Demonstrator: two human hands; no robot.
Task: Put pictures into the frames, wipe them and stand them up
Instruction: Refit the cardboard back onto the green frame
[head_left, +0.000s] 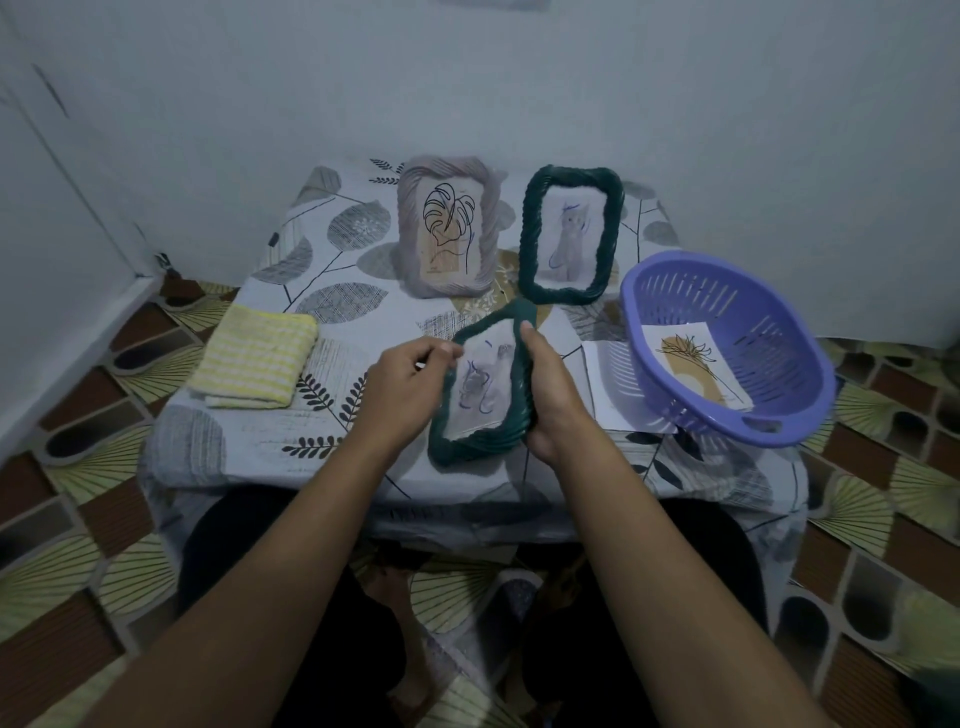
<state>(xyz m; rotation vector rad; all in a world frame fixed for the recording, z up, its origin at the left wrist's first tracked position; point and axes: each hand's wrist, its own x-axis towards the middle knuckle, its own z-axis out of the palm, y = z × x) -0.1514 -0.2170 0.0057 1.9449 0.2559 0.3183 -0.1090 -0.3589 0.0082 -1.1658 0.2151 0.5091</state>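
Observation:
A dark green frame (511, 415) with a sketch picture (478, 387) in it is held tilted above the table's front. My right hand (550, 400) grips its right edge, thumb over the rim. My left hand (410, 387) pinches the frame's left edge near the picture. At the back a grey frame (447, 228) with a leaf drawing stands upright. Beside it a second green frame (571, 241) with a sketch stands upright. A folded yellow-striped cloth (257, 364) lies at the left.
A purple plastic basket (727, 348) at the right holds a flower picture (696, 371) and sits on a white sheet (605, 384). The low table (249, 441) has a leaf-print cover and stands against a pale wall. Patterned floor tiles surround it.

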